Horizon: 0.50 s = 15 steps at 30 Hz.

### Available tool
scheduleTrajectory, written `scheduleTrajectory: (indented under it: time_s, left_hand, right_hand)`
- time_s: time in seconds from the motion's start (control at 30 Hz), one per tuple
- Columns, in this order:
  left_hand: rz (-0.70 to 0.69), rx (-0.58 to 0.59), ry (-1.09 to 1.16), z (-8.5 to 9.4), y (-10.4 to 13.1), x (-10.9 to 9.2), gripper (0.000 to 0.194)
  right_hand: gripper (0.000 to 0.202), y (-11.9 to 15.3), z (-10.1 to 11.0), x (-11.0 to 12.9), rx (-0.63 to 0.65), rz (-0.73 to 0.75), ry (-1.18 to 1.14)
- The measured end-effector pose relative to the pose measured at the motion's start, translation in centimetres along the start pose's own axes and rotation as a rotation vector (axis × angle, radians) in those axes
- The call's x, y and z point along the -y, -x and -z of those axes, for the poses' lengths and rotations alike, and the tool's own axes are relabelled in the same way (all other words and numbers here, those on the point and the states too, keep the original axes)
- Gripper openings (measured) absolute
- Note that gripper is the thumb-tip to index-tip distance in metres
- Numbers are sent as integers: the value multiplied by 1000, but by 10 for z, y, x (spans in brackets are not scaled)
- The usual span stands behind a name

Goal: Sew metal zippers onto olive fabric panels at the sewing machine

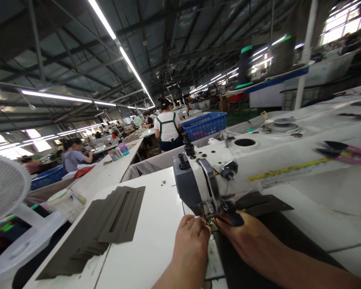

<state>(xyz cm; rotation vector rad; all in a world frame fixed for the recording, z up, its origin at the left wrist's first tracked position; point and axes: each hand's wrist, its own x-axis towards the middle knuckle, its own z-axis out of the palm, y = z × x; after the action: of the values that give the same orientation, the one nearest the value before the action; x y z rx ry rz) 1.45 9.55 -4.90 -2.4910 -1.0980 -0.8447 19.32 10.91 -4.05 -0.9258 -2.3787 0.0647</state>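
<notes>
A sewing machine head [195,180], white with a dark grey front, stands over the white worktable. Beside its presser foot, my left hand [192,239] is closed, fingers curled together at the needle; what they pinch is hidden. My right hand [246,235] is on the other side of the foot, closed on a dark fabric panel [237,265], its fingertips partly covered by the machine. The panel runs from the needle toward me and under my right forearm. A flat dark piece with small holes [269,204] lies behind my right hand.
A fanned stack of dark grey-green slotted pieces [108,220] lies left on the table [144,257]. A white fan [6,188] stands at far left. Pink-handled scissors [345,152] and yellow measuring tape [289,169] are at right. A blue crate [204,124] and co-workers are beyond.
</notes>
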Motion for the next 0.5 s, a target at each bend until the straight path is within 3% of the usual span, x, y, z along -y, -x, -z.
scheduleTrajectory:
  time_s: [0.13,0.27,0.4,0.5]
  left_hand:
    - [8,-30,0,-6,2,2,14]
    - [53,3,19,-4,2,4,16]
    - [103,54,120,22,3,-2,15]
    - [76,48,225,46,13,-20,15]
  right_hand:
    - [41,-3,-1,0,-30,34,11]
    - [30,6,2,-19,-101,99,204]
    - [32,46,12,-43,-275,102,503]
    - [39,86,16,-35,-342,220,554]
